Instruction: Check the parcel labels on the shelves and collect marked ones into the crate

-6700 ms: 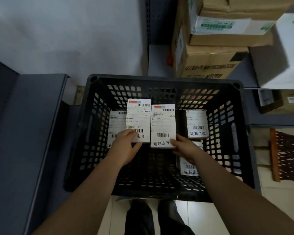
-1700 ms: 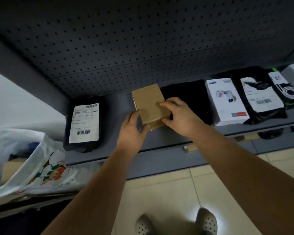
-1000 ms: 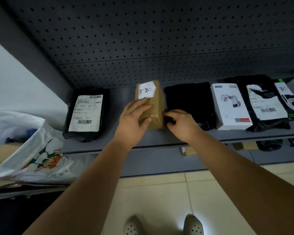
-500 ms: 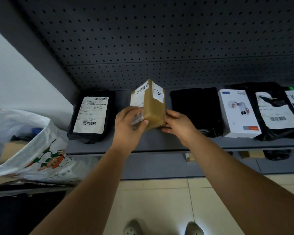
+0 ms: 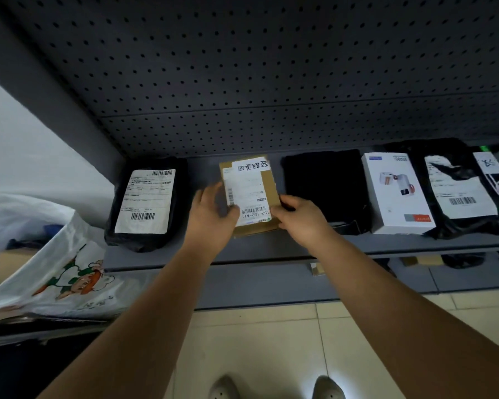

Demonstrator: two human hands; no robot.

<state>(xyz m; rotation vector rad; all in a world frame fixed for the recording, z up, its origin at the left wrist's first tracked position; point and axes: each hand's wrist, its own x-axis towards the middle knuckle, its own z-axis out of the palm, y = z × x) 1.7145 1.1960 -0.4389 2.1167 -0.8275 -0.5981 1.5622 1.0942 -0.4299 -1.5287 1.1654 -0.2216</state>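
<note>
— Where is the parcel with the handwriting?

— The brown cardboard box [image 5: 249,194] is over the grey shelf [image 5: 271,249], label side up, held between both hands. The left hand [image 5: 211,217] grips its left edge, thumb laid across the printed label [image 5: 247,197] near the barcode; the right hand [image 5: 301,218] clasps the lower right corner, fingers curled round it.

— And the mark?

— A white slip with handwritten characters [image 5: 254,167] sits at the far end of the box, beyond the fingertips (it reads upside down from here).

— What lies either side?

— Just left of the left hand's knuckles, a black bag parcel with a white label [image 5: 149,201]. Right of the right hand's fingers, a plain black package [image 5: 326,185], then a white product box [image 5: 395,191], then another black bag with a label [image 5: 458,194]. Further left, off the shelf, a white printed plastic bag [image 5: 55,266].

— Does the box touch the shelf?

— I cannot tell.
</note>
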